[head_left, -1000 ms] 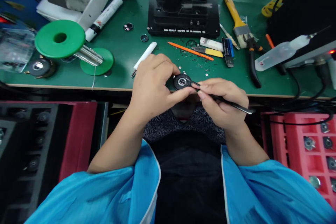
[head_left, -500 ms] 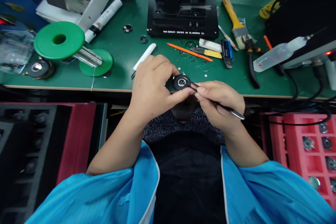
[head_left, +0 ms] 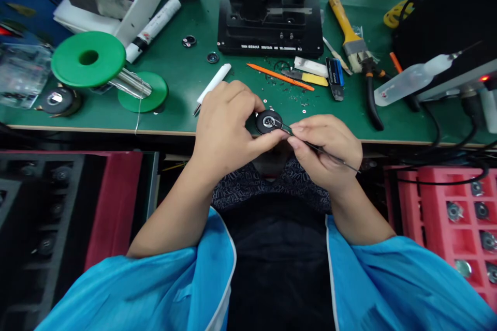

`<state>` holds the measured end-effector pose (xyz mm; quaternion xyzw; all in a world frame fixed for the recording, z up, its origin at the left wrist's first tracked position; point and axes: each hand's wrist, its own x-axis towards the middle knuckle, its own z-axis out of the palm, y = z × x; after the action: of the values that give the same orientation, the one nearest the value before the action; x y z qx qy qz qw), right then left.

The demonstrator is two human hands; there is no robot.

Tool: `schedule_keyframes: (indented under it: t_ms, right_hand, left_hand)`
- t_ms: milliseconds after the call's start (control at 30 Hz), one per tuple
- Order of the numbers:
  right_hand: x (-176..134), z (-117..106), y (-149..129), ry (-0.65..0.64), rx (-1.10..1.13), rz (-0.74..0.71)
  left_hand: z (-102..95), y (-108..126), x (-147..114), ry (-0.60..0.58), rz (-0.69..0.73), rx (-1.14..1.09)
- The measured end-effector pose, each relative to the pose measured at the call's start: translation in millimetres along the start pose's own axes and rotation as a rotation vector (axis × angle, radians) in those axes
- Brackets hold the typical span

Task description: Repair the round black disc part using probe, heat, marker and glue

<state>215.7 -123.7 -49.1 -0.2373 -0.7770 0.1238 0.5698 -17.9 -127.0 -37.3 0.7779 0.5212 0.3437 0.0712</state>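
Near the front edge of the bench, my left hand (head_left: 227, 132) grips a small round black part (head_left: 264, 128) between thumb and fingers. Its face is turned up and shows a silver ring with tiny dark dots in the middle. My right hand (head_left: 328, 150) pinches a pair of slim dark tweezers (head_left: 324, 151), held slantwise. Their thin tips reach over the silver centre of the round part; whether they touch it I cannot tell. A white pen-like tool (head_left: 213, 83) lies just beyond my left hand.
A black press stand (head_left: 267, 36) stands at the back. Around it lie an orange stick (head_left: 279, 76), a brush (head_left: 345, 26), pliers (head_left: 370, 88) and a needle bottle (head_left: 415, 80). On the left is a green solder spool (head_left: 108, 57). Pink foam trays (head_left: 435, 207) flank me below.
The tweezers have rolled in my right hand, so their rear end now shows edge-on and thin. Their tips have shifted slightly over the round part's centre. My left hand stays nearly still.
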Motion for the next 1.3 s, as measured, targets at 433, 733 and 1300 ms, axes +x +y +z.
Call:
schedule_keyframes:
  t_ms: [433,733,1300]
  right_hand:
    - [-5.1,-2.2,1.5,-0.023,-0.060,-0.037]
    - [-1.9,5.2,0.1,0.093,-0.071,0.055]
    - [-0.5,-1.1,-0.2,0.009,0.090,0.129]
  left_hand:
    - [1.8,-3.0,0.2,0.016,0.023,0.025]
    - [0.5,0.2,-3.8,0.019,0.014,-0.021]
    - [-5.0,-2.1,-1.3,-0.008,0.074,0.002]
